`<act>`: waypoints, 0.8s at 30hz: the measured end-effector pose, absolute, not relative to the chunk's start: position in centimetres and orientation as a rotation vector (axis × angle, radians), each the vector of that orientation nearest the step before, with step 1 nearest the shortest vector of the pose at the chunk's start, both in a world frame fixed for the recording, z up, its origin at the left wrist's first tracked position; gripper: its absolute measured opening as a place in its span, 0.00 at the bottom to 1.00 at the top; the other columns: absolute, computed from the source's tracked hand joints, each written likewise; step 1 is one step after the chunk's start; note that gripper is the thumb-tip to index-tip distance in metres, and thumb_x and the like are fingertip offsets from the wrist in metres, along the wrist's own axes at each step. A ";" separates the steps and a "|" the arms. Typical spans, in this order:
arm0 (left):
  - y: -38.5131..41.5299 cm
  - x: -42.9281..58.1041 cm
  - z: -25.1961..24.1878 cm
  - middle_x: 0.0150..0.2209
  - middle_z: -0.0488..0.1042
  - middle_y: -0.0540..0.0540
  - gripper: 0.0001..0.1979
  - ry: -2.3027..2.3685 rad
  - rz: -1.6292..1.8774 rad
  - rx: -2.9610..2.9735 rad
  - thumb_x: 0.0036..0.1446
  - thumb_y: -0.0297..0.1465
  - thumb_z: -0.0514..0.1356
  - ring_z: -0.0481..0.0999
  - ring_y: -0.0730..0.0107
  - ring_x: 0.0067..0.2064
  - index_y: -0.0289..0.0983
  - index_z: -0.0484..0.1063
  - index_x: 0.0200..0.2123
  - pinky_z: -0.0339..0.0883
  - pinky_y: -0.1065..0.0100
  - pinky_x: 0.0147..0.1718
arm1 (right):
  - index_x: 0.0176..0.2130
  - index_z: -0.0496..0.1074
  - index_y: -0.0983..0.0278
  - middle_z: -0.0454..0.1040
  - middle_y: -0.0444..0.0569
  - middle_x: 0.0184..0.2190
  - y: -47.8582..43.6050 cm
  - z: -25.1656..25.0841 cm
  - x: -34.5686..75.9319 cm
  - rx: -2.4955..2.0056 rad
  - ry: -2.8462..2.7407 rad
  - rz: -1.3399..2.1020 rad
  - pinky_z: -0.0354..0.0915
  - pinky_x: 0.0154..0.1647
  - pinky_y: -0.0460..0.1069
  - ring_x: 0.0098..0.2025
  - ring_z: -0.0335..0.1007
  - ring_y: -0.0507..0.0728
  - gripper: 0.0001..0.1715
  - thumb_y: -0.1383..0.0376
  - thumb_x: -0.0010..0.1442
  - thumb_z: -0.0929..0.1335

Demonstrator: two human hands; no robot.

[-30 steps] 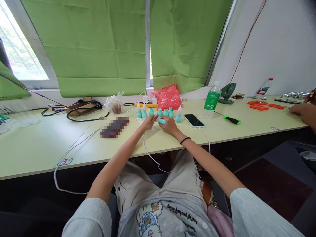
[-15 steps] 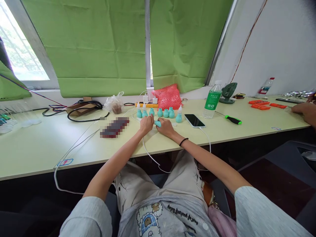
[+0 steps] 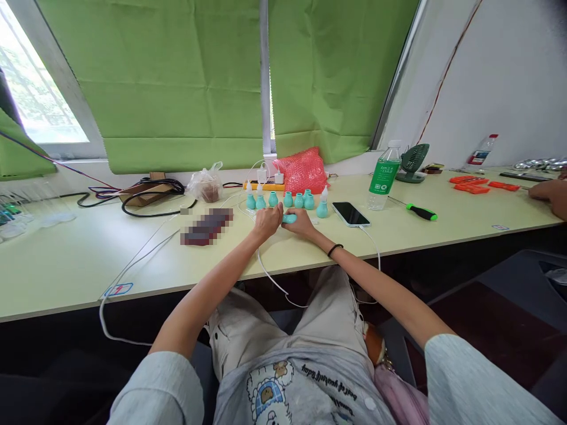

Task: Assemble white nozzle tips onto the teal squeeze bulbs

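Observation:
My right hand (image 3: 300,223) is closed around a teal squeeze bulb (image 3: 289,218), which lies sideways just above the table. Against the bulb's left end my left hand (image 3: 268,221) is closed, thumb up; what its fingers pinch is hidden. Behind my hands stand several teal bulbs with open necks (image 3: 299,200). Two bulbs with pointed whitish nozzles (image 3: 260,190) are at the left of the row, and another nozzled bulb (image 3: 322,208) is at its right end.
A phone (image 3: 351,214) on a white cable, a green-labelled bottle (image 3: 383,177) and a screwdriver (image 3: 420,212) lie to the right. Red bubble wrap (image 3: 303,171) and a power strip (image 3: 270,186) are behind. Another person's hand (image 3: 547,192) rests at far right, near orange pieces (image 3: 472,184).
The bulb has turned slightly between my hands, and the two hands have come closer together. The pale piece seen beside my left hand is now covered. The view has shifted a little.

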State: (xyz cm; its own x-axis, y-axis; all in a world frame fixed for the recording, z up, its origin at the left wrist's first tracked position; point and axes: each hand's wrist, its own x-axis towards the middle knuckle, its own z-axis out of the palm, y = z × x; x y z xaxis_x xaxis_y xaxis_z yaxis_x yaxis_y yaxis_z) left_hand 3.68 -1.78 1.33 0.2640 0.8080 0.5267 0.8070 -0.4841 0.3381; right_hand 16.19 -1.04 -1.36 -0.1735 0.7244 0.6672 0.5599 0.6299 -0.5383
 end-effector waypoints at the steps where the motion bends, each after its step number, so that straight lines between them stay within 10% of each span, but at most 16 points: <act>1: -1.8 3.7 1.3 0.27 0.70 0.36 0.19 1.603 1.040 2.503 0.59 0.33 0.42 0.70 0.55 0.35 0.29 0.68 0.31 0.56 0.59 0.36 | 0.18 0.63 0.66 0.60 0.40 0.16 -1.0 -1.4 16.2 -1.021 -1.846 0.239 0.54 0.23 0.44 0.22 0.55 0.49 0.06 0.65 0.38 0.66; 16: -1.9 3.5 1.3 0.23 0.69 0.41 0.15 1.516 1.077 2.604 0.58 0.34 0.46 0.70 0.61 0.30 0.32 0.67 0.28 0.56 0.64 0.33 | 0.21 0.62 0.64 0.57 0.37 0.10 -1.8 -1.1 16.5 -0.998 -1.845 0.689 0.47 0.10 0.42 0.11 0.49 0.45 0.13 0.57 0.43 0.66; 24: 0.2 1.6 3.3 0.29 0.72 0.42 0.24 1.630 1.280 2.471 0.60 0.32 0.34 0.70 0.64 0.33 0.33 0.68 0.37 0.56 0.67 0.32 | 0.24 0.64 0.65 0.65 0.44 0.18 -1.5 -0.6 16.3 -0.990 -1.728 0.365 0.58 0.22 0.46 0.20 0.61 0.50 0.19 0.52 0.50 0.61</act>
State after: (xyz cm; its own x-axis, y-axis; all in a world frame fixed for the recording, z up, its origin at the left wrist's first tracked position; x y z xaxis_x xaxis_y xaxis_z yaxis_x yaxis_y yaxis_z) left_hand 1.62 0.20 3.31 0.1756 0.7401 0.6492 0.8064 -0.4864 0.3363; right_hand 16.30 -1.54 -0.58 -0.0950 0.7625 0.6400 0.4383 0.6093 -0.6608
